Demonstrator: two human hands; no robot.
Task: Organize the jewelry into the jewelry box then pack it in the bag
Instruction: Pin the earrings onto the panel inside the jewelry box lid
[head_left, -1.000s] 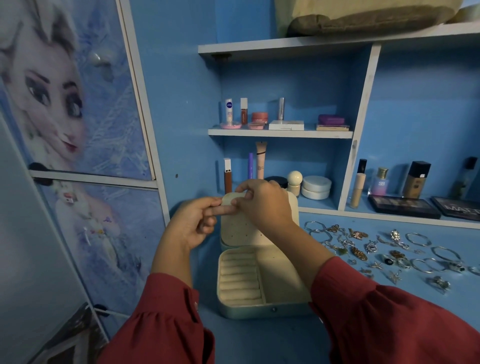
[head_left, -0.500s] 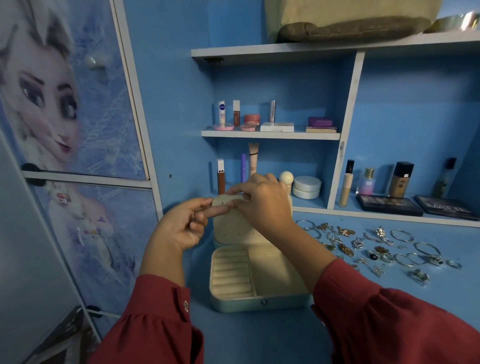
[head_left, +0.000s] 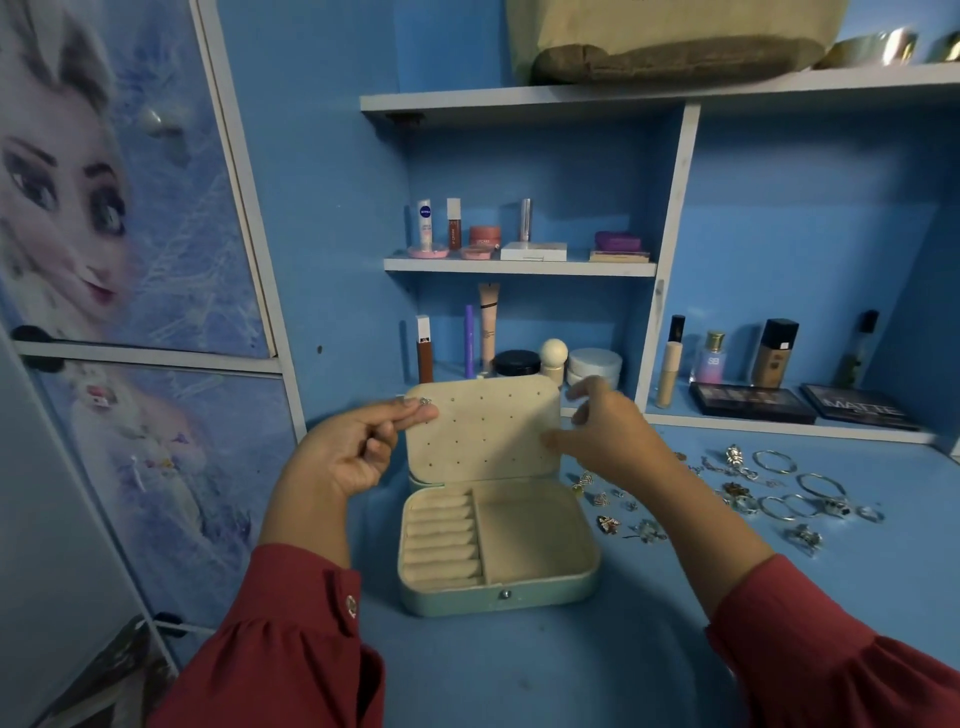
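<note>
A small silver earring (head_left: 425, 401) is pinched in the left hand (head_left: 353, 447) at the top left corner of the open jewelry box (head_left: 496, 525), while the right hand (head_left: 602, 436) is held loosely spread just beside the upright lid (head_left: 483, 428), near the jewelry (head_left: 737, 493) scattered on the blue table (head_left: 545, 670).

The jewelry box (head_left: 496, 525) has a matt, velvety cream lining – right of it, shiny silvery metal jewelry (head_left: 769, 493) on the smooth blue desk (head_left: 519, 675).

box tray (head_left: 530, 525) open above; lid (head_left: 483, 426) blocks behind, seemingly.
</note>
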